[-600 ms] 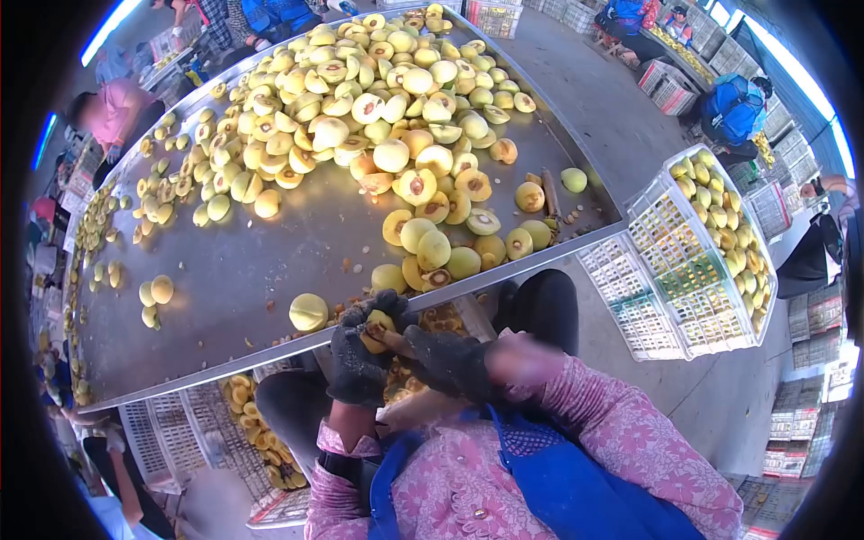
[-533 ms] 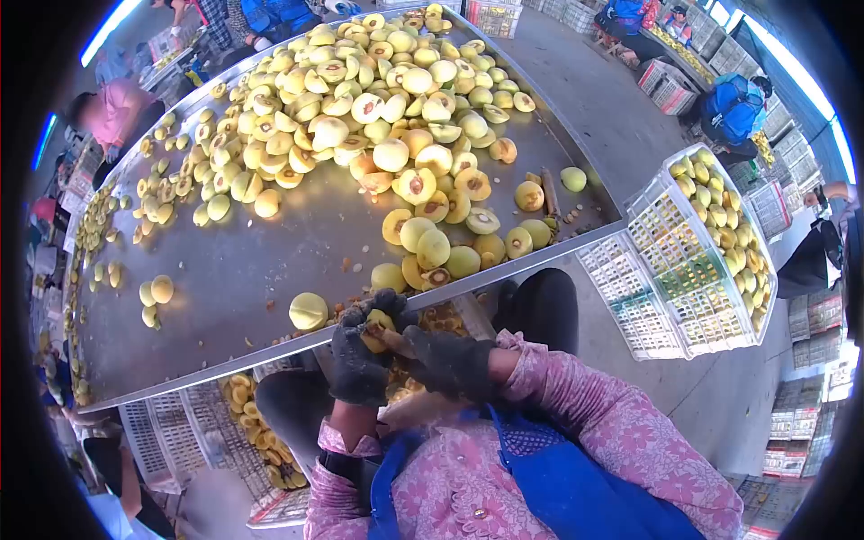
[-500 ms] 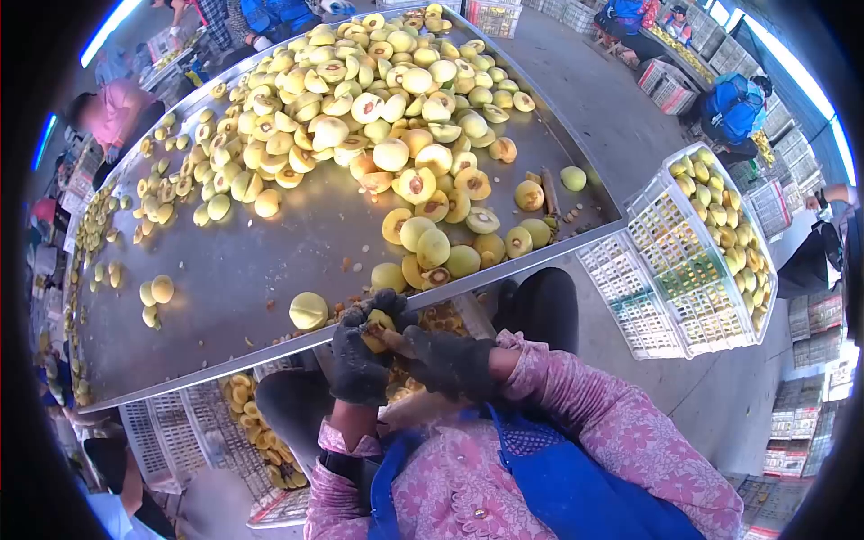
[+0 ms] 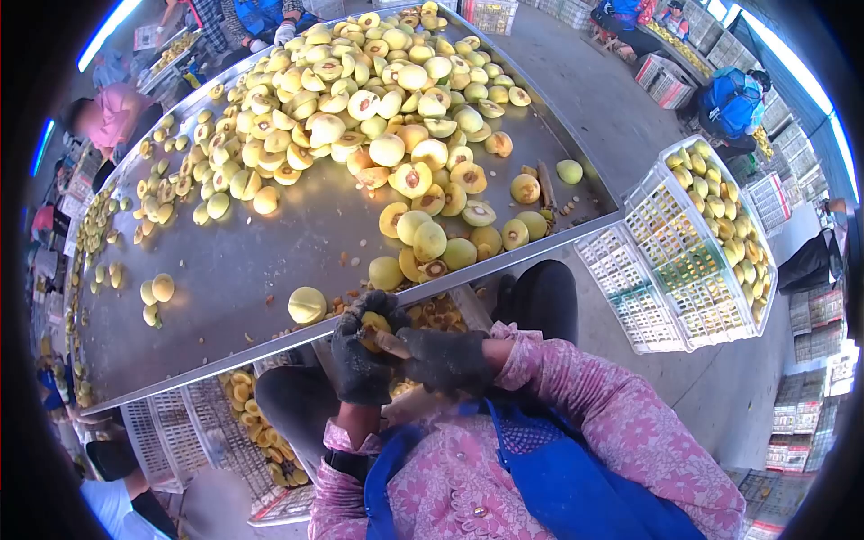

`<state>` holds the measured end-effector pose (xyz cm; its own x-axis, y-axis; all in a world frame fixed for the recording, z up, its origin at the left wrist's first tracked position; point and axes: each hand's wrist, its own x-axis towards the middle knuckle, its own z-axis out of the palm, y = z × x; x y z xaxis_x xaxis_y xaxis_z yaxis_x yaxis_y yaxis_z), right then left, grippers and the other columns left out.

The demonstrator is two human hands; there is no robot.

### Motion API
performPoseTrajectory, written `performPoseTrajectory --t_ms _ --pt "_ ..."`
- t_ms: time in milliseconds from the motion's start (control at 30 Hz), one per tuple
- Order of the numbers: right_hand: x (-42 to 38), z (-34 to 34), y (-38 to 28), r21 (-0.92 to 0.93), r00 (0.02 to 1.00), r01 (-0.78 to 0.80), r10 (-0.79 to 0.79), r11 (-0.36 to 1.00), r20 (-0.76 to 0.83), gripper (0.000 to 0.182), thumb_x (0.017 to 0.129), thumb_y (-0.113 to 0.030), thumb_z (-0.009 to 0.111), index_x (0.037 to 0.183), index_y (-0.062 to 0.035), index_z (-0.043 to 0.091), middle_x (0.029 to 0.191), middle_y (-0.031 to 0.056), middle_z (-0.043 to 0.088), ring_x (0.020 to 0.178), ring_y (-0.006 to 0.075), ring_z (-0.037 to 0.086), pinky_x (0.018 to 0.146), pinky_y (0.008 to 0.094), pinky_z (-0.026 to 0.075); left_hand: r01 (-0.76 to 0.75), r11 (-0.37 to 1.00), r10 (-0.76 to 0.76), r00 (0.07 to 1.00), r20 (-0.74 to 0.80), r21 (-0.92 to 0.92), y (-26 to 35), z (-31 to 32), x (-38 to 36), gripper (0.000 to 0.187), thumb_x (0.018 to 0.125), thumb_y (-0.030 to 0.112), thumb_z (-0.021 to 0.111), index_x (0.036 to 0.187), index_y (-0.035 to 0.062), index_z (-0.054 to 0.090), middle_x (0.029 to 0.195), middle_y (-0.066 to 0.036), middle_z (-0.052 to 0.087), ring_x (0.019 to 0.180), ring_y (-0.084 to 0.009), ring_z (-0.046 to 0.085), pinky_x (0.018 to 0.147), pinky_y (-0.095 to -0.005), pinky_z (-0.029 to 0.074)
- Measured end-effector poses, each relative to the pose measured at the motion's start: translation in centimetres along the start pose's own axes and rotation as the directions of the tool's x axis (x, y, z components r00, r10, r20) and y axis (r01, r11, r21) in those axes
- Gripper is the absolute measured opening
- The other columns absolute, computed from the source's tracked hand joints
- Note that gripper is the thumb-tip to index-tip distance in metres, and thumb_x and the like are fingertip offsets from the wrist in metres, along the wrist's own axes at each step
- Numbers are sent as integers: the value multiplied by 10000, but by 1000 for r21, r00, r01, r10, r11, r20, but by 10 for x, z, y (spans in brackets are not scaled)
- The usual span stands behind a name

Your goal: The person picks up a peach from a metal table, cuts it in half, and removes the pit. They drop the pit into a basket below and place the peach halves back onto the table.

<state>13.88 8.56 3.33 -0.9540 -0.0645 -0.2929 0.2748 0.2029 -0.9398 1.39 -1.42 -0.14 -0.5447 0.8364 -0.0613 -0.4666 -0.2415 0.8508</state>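
Note:
My left hand (image 4: 360, 360), in a dark, dirty glove, is closed round a piece of yellow stone fruit (image 4: 373, 321) just off the table's near edge. Beside it, my right hand (image 4: 445, 360), gloved too, is curled with its bare thumb tip against the fruit. Whatever lies inside the right fingers is hidden. Closest on the metal table (image 4: 243, 288) is a single yellow-green fruit (image 4: 307, 306). A large heap of halved fruit (image 4: 360, 108) spreads behind it, several showing brown stones.
White crates (image 4: 675, 261) filled with fruit stand stacked at the right. Below the table's raised rim, another crate (image 4: 279, 504) holds fruit halves, and more pieces (image 4: 441, 319) lie under my hands. Co-workers sit around, one in blue (image 4: 733, 103), another in pink (image 4: 117, 117).
Both hands stay together on the same fruit, with only a slight shift of fingers and wrists. The view has tilted a little. A co-worker's gloved hand at the far edge has moved.

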Motion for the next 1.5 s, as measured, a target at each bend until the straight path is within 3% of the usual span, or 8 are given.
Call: performPoseTrajectory --t_ms 400,833,933,967,1100,1333,1433,1500 --pt "2 12 38 219 978 208 -208 953 -24 313 952 -300 437 1024 -26 569 675 102 550 572 198 564 523 296 472 -14 938 12 1000 8 346 -7 -5 -9 282 810 89 529 1059 -33 581 999 -112 635 891 -205 614 819 -315 487" --pt "-1 27 55 448 875 418 -482 790 34 315 800 -244 634 1037 -50 559 922 114 606 826 240 592 757 360 471 -15 915 29 999 29 -403 41 -25 -16 347 892 241 486 1055 -56 560 932 -174 622 796 -267 626 697 -391 545" --pt "-14 6 7 578 943 -216 16 786 331 394 782 -201 655 1121 -49 526 878 87 624 758 226 600 697 347 480 -413 700 624 750 -219 582 77 -107 -41 383 908 244 451 1149 -36 552 1073 -170 607 883 -250 619 770 -363 517" --pt "-14 0 -2 353 898 -412 307 840 317 456 770 -186 673 1171 -48 506 843 70 630 711 209 601 659 331 483 -370 929 343 860 -379 2 107 -136 -53 391 919 261 435 1160 -25 553 1143 -168 585 952 -240 602 851 -395 486" --pt "18 48 158 -237 999 27 -34 971 -24 393 785 -163 647 1148 -57 542 778 57 625 636 171 586 570 301 470 515 376 367 681 -634 770 160 -189 -68 357 843 89 457 1171 -10 558 1173 -127 577 1092 -211 534 899 -286 435" --pt "19 46 159 -165 996 5 -21 986 -91 189 808 -176 591 908 -21 632 749 109 643 627 180 603 523 307 450 49 592 85 989 -123 805 114 -31 94 352 799 68 565 1148 23 579 1107 -63 587 886 -126 568 677 -220 488" --pt "26 51 201 -205 975 -52 94 977 202 1035 636 -151 705 1460 -208 82 1176 248 493 947 367 567 822 408 449 -152 433 39 988 151 888 25 -28 177 394 783 113 559 1165 15 555 1188 -177 552 1060 -272 550 806 -353 494" --pt "3 43 172 -203 998 31 -41 979 -48 347 780 -197 582 1077 -57 469 812 148 597 677 246 590 598 350 451 -125 309 -159 971 181 943 10 22 184 324 793 120 563 1095 9 604 980 -163 640 914 -271 617 779 -346 497"
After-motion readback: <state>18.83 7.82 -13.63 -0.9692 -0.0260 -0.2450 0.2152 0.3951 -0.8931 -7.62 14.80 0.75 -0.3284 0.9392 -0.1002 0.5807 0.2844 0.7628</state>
